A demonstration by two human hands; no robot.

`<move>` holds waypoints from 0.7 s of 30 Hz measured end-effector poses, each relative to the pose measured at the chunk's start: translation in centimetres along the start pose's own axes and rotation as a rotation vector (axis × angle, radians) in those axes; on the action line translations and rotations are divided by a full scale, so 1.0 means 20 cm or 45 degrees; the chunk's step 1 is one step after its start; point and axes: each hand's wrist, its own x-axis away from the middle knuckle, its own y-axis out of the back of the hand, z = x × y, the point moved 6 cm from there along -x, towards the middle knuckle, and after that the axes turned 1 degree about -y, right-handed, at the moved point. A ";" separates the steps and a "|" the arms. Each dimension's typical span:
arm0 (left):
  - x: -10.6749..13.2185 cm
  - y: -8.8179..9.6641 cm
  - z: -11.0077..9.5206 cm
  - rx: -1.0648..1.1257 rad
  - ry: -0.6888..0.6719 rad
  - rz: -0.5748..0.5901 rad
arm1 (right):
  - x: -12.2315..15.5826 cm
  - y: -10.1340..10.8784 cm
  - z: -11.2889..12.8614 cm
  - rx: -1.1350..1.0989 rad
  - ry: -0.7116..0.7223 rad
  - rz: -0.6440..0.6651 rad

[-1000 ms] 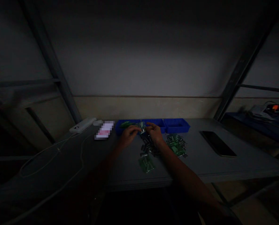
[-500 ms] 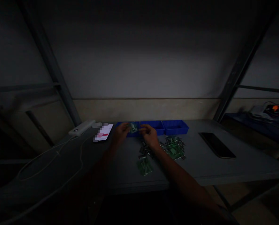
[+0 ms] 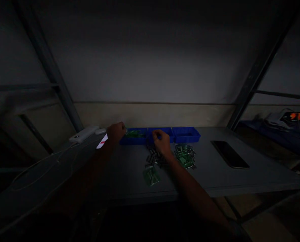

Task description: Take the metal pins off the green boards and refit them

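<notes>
My left hand (image 3: 116, 132) is at the left end of the left blue bin (image 3: 133, 142), its fingers closed near the rim. What it may hold is too dark to see. Green bags (image 3: 136, 133) lie inside that bin. Before the middle blue bin (image 3: 169, 134) is my right hand (image 3: 162, 143), with thumb and fingers pinched together; anything between the tips is too small to make out. Below it a pile of small metal parts (image 3: 153, 157) is partly covered by my right forearm. A clear green bag with metal pieces (image 3: 151, 175) lies nearer the table's front edge.
A heap of green bags and metal pieces (image 3: 184, 156) sits in front of the right blue bin (image 3: 186, 134). A dark phone (image 3: 229, 154) lies to the right. At left are a lit phone (image 3: 102, 142), partly hidden by my arm, a white device (image 3: 83, 134) and cables.
My hands have moved apart. The left went left, away from the small green bag both were at; that bag no longer shows between them. My right hand stays near the middle bin.
</notes>
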 end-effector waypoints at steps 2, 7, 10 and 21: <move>-0.01 0.04 0.00 -0.074 0.019 -0.031 | -0.02 0.05 -0.01 -0.002 -0.020 -0.062; 0.02 0.01 -0.05 -0.170 -0.110 0.152 | -0.07 0.13 -0.05 0.004 -0.039 -0.129; 0.05 -0.04 -0.09 -0.149 -0.153 0.255 | -0.11 0.23 -0.09 -0.001 -0.044 -0.169; 0.19 0.00 -0.17 -0.151 -0.116 0.059 | 0.00 0.70 -0.50 0.705 -0.488 -0.079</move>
